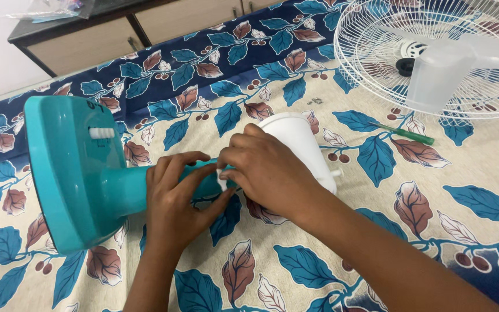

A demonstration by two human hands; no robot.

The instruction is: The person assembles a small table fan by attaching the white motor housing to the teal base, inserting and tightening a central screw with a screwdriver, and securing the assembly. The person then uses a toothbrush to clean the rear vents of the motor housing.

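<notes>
A teal fan base [67, 173] lies on its side on the leaf-patterned cloth, its teal stem pointing right toward a white motor housing [301, 144]. My left hand [177, 202] wraps around the stem near the joint. Just to its right, my right hand [267, 173] rests over the joint, fingertips pinching at a small white part where stem meets housing. The joint itself is mostly hidden by both hands.
A white wire fan guard [376, 63] with translucent blades [443, 75] lies at the back right. A green-handled screwdriver [408, 134] lies beside it. Small screws [317, 100] sit on the cloth. A dark-topped cabinet [88, 34] stands behind.
</notes>
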